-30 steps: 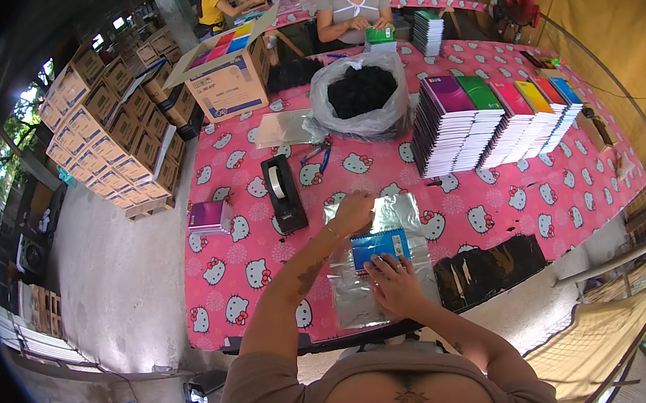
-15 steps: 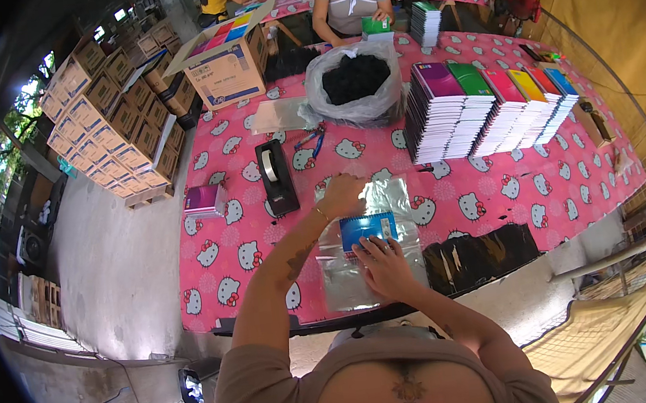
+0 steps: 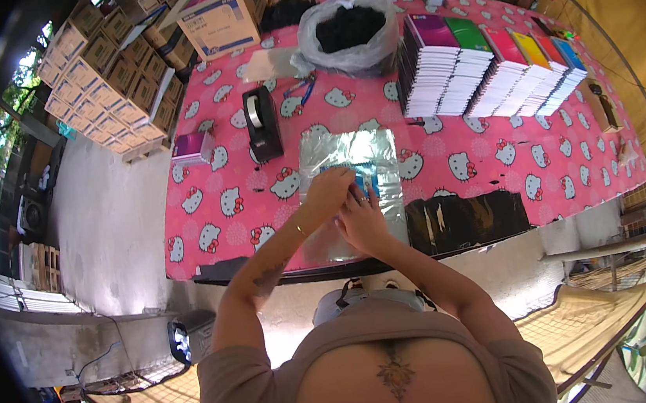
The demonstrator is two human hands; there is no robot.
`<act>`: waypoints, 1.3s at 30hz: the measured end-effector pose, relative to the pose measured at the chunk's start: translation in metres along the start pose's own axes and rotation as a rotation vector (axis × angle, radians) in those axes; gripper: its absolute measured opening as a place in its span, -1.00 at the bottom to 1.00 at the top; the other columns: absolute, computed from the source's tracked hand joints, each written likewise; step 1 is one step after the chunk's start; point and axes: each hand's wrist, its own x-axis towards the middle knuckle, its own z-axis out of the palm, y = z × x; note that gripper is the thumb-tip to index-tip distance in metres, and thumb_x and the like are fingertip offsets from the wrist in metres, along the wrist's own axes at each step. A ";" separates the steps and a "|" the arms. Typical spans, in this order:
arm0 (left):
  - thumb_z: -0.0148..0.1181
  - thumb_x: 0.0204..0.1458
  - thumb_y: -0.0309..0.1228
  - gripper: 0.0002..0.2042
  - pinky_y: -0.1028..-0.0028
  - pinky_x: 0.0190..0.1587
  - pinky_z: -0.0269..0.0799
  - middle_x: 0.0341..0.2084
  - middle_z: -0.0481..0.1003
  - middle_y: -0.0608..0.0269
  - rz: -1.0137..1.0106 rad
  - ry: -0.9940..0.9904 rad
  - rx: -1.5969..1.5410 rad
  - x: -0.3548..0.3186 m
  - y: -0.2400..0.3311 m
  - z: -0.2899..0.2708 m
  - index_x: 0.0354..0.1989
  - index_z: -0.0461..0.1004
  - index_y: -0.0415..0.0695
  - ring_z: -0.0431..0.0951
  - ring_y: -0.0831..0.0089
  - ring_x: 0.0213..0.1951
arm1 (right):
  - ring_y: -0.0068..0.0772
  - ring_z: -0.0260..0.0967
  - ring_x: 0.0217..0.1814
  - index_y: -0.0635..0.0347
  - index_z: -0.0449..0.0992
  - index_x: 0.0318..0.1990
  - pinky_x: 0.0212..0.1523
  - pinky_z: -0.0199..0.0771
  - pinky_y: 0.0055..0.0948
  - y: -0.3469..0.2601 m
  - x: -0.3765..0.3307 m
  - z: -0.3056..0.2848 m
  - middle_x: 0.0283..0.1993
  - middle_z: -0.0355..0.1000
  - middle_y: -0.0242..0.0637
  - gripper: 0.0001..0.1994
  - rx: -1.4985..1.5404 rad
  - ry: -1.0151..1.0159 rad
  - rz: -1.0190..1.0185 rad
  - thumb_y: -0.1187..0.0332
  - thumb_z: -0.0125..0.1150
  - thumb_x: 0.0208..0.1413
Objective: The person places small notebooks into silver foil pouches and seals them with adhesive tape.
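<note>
A small blue spiral notebook (image 3: 368,175) lies on a clear plastic sleeve (image 3: 372,143) near the table's front edge. My left hand (image 3: 330,190) is over the notebook's left part, its fingers bent together close to my right fingertips. What those fingers pinch, if anything, is hidden. My right hand (image 3: 362,221) rests with fingers stretched out over the notebook's near side and the plastic. Both hands cover much of the notebook. A black tape dispenser (image 3: 263,125) stands beyond my left hand, beside a small purple notebook stack (image 3: 191,148).
Tall stacks of coloured notebooks (image 3: 444,78) stand at the right. A plastic bag of black material (image 3: 349,33), scissors-like blue tools (image 3: 304,92) and an open carton (image 3: 222,27) sit farther back. Black tape patches (image 3: 467,220) cover the front edge. A co-worker's hands show at the far side.
My left hand has come back from the plastic's far end to the notebook, next to my right hand. The view has tilted, so the table sits higher in the picture.
</note>
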 end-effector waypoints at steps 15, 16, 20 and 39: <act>0.18 -0.03 -0.49 -0.65 0.21 0.16 0.42 0.02 0.51 -0.12 -0.090 0.266 -0.094 -0.026 0.020 0.025 -0.01 0.47 -0.28 0.48 -0.02 0.12 | 0.06 -0.07 0.47 0.27 0.16 0.34 0.43 -0.16 0.16 0.035 0.011 -0.012 0.32 0.12 -0.02 -0.28 0.500 0.080 0.173 0.33 0.24 -0.02; 0.17 -0.03 -0.49 -0.63 0.19 0.20 0.38 0.06 0.48 -0.14 -0.106 0.249 -0.091 -0.028 0.017 0.030 0.00 0.46 -0.30 0.45 -0.03 0.15 | 0.05 -0.07 0.46 0.25 0.16 0.33 0.42 -0.12 0.12 0.030 0.013 -0.030 0.32 0.11 -0.03 -0.28 0.246 0.067 0.060 0.33 0.26 -0.03; 0.11 0.11 -0.44 -0.63 0.16 0.18 0.41 0.12 0.45 -0.05 -0.115 0.279 -0.044 -0.026 0.019 0.037 0.11 0.41 -0.24 0.44 0.00 0.17 | -0.25 0.28 0.25 0.17 0.36 0.20 0.30 0.13 -0.10 0.051 0.011 -0.032 0.18 0.34 -0.25 -0.46 -0.141 -0.034 -0.102 0.21 0.26 0.04; 0.39 0.02 -0.22 -0.71 0.33 -0.25 0.50 -0.52 0.35 0.43 -1.006 0.555 -1.235 -0.017 -0.182 -0.063 -0.24 0.58 -0.18 0.42 0.50 -0.43 | -0.30 0.42 0.10 0.08 0.48 0.09 0.13 0.21 -0.13 0.055 0.008 -0.033 0.01 0.43 -0.33 -0.58 -0.145 -0.053 -0.094 0.13 0.18 0.11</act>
